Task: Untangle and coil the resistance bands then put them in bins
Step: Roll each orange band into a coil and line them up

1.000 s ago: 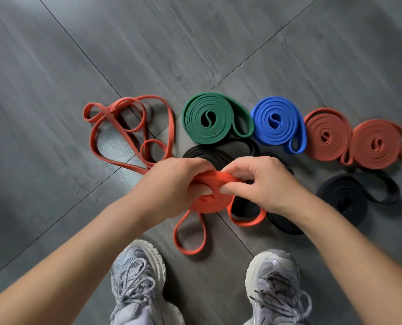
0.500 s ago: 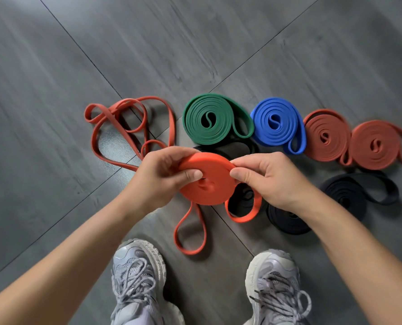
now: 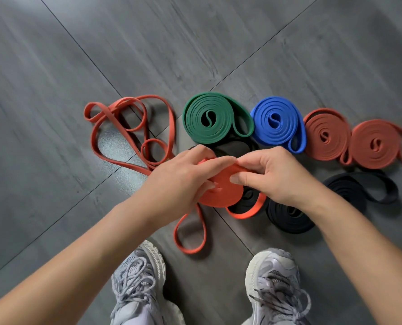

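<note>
Both hands hold a half-wound orange band [image 3: 221, 192] between them. The left hand [image 3: 183, 181] grips the wound part with curled fingers, and the right hand [image 3: 275, 177] pinches the outer wrap at its top edge. The band's loose end trails below the hands. Beyond the fingertips lie a green coil [image 3: 209, 134] and a blue coil [image 3: 277, 132]. A tangled red band [image 3: 94, 137] lies left of the left hand, and a black coil [image 3: 286, 219] lies just under the right wrist.

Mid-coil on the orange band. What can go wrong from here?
1. Left hand and right hand pinch the orange coil by fingertips only; a slip could let it spring open.
2. Its loose tail loops down beside the left shoe; it could snag or get stepped on.
3. A second loop crosses a black coil; pulling may drag that coil apart.
</note>
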The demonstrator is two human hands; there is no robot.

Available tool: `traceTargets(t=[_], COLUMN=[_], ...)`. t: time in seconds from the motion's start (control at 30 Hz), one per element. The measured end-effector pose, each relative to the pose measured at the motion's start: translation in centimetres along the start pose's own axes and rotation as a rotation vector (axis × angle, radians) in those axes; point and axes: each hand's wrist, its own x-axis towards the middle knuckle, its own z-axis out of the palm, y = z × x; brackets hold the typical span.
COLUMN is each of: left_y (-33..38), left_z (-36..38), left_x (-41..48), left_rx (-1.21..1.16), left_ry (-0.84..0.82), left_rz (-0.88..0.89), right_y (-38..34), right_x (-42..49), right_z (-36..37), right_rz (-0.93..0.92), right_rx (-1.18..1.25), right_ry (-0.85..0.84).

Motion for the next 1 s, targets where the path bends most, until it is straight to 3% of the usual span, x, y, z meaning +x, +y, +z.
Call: traceTargets(t=[0.17,0.37,0.63,0.83,1.0], left_y=[-0.1,-1.0,-0.1,-0.1,-0.8], left_z=[0.2,0.0,1.6,0.5,-0.6], left_x=[-0.3,-0.8,-1.1,-0.3,0.6], left_rx=[-0.176,-0.22,-0.493,-0.687,-0.432], left_ry=[0.086,0.235,0.336,0.178,-0.039], left_rz=[-0.077,-0.148,-0.213,-0.297,-0.307], right_y=[-0.2,-0.1,-0.4,0.2,0.6], right_x=[0.2,-0.2,-0.6,-0.9,-0.9], right_z=[-0.1,-0.7,0.5,-0.1,0.6], right_rz=[0.032,0.029,-0.011,0.026,0.045], right_rx=[0.086,0.007,0.311,0.248,0.115], right_ry=[0.024,0.071,0.176,0.078,0.061])
